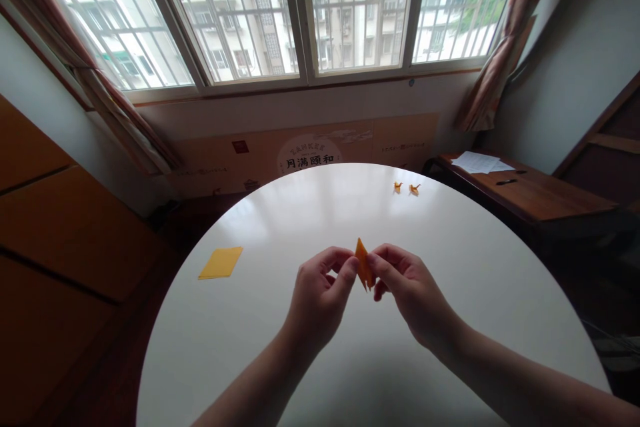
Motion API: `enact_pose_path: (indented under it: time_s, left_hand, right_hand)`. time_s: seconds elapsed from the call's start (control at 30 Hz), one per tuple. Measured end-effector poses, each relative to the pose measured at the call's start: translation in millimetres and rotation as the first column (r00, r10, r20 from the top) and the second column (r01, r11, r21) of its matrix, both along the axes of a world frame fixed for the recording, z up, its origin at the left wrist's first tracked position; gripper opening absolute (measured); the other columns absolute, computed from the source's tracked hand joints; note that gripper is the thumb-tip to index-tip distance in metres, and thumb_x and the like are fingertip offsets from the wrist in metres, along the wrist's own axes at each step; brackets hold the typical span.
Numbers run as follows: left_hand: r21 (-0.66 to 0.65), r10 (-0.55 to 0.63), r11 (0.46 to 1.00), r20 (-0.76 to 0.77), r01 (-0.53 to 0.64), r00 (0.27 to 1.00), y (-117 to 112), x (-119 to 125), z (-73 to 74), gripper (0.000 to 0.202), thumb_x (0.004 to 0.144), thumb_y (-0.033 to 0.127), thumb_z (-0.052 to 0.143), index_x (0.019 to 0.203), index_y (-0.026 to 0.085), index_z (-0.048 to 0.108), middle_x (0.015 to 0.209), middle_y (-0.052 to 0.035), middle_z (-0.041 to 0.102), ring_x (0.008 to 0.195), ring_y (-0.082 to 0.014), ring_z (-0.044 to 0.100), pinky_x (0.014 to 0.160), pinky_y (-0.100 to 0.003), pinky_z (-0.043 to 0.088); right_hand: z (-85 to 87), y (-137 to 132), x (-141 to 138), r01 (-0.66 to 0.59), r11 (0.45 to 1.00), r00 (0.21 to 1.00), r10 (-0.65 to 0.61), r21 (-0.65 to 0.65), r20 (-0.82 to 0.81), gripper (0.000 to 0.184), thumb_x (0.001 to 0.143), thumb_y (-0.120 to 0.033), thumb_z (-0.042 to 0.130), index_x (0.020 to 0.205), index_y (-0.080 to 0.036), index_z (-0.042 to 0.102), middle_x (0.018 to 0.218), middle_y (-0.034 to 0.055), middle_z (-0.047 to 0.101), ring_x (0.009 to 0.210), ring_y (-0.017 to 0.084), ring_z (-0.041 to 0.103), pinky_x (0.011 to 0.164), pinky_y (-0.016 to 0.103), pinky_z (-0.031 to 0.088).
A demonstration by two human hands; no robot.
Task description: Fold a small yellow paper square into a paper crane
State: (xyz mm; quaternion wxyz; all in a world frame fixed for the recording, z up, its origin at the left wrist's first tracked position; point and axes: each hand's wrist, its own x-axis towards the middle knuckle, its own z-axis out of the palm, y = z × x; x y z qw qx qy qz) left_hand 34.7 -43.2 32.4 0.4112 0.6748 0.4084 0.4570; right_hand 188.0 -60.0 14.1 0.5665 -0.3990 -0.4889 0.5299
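Note:
Between my two hands is a small piece of folded orange paper (363, 264), narrow and diamond-shaped with its point upward, held above the white table. My left hand (323, 290) pinches its left edge between thumb and fingers. On the other side, my right hand (407, 287) pinches the right edge, thumb toward me, with the lower fingers curled beneath. The paper's lower end splits into separate points. Parts of the fingertips behind the paper are hidden.
A stack of yellow paper squares (221, 263) lies at the left of the round white table (250, 360). Two small folded paper cranes (397, 187) stand near the far edge. At the right is a wooden desk (545, 193) with white papers (480, 162). Windows line the far wall.

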Motion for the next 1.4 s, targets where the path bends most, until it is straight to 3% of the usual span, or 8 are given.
enact_pose_path:
  time_s: [0.17, 0.33, 0.53, 0.73, 1.07, 1.4]
  left_hand:
    - [0.043, 0.054, 0.997, 0.095, -0.058, 0.994, -4.0, 0.3, -2.0, 0.012, 0.087, 0.025, 0.067, 0.086, 0.019, 0.056, 0.08, -0.0004, 0.067, 0.066, -0.0132, 0.063, 0.05, -0.02, 0.048]
    - [0.135, 0.042, 0.99, 0.018, -0.044, 0.999, -5.0, -0.3, 0.4, 0.007, 0.087, 0.019, 0.064, 0.085, 0.018, 0.071, 0.077, -0.003, 0.071, 0.066, -0.0143, 0.065, 0.05, -0.021, 0.05]
    - [0.101, 0.094, 0.99, 0.007, -0.094, 0.996, -2.7, 0.3, 0.7, 0.015, 0.083, 0.016, 0.065, 0.092, 0.018, 0.077, 0.083, -0.0059, 0.077, 0.072, -0.0179, 0.07, 0.054, -0.023, 0.055]
    - [0.049, 0.066, 0.996, 0.031, -0.068, 0.997, -3.3, -0.3, 3.9, 0.018, 0.081, 0.017, 0.066, 0.095, 0.017, 0.076, 0.087, -0.0071, 0.078, 0.074, -0.0189, 0.071, 0.053, -0.023, 0.054]
    - [0.072, 0.104, 0.992, 0.048, -0.108, 0.993, -2.0, 0.1, 5.8, 0.01, 0.08, 0.018, 0.068, 0.086, 0.017, 0.076, 0.081, -0.0057, 0.076, 0.072, -0.0183, 0.069, 0.053, -0.023, 0.054]
    - [0.079, 0.152, 0.985, 0.06, -0.156, 0.987, -1.0, 1.0, 4.7, 0.011, 0.077, 0.015, 0.07, 0.084, 0.018, 0.077, 0.079, -0.0043, 0.077, 0.07, -0.0176, 0.071, 0.057, -0.023, 0.056]
  right_hand:
    - [-1.0, 0.7, 0.9, 0.028, 1.0, 1.0, -0.028, 0.008, 0.003, 0.032, 0.09, -0.047, 0.066, 0.077, -0.018, 0.067, 0.07, 0.0015, 0.063, 0.063, 0.014, 0.054, 0.054, 0.025, 0.046]
    - [-1.3, 0.3, 1.9, 0.025, 0.999, 0.999, -0.027, 0.048, 0.032, 0.031, 0.091, -0.046, 0.065, 0.077, -0.019, 0.065, 0.068, 0.0008, 0.061, 0.063, 0.014, 0.055, 0.054, 0.025, 0.046]
    - [-2.9, 1.2, 3.1, 0.029, 0.996, 0.997, -0.035, 0.079, 0.071, 0.029, 0.092, -0.045, 0.064, 0.08, -0.019, 0.067, 0.069, 0.0015, 0.063, 0.064, 0.015, 0.056, 0.053, 0.026, 0.046]
    - [-4.1, 1.8, 3.7, 0.023, 0.996, 0.996, -0.03, 0.09, 0.078, 0.028, 0.092, -0.044, 0.064, 0.081, -0.019, 0.068, 0.071, 0.0013, 0.064, 0.064, 0.014, 0.056, 0.054, 0.025, 0.046]
    - [-2.0, 1.4, 3.4, -0.003, 0.995, 0.99, -0.012, 0.1, 0.14, 0.029, 0.092, -0.046, 0.064, 0.084, -0.018, 0.069, 0.074, 0.0023, 0.065, 0.065, 0.015, 0.057, 0.056, 0.027, 0.048]
    - [-2.9, -1.3, -1.7, 0.011, 0.996, 0.999, -0.014, 0.089, 0.029, 0.026, 0.086, -0.041, 0.074, 0.094, -0.021, 0.059, 0.082, 0.0023, 0.069, 0.074, 0.018, 0.065, 0.056, 0.026, 0.052]
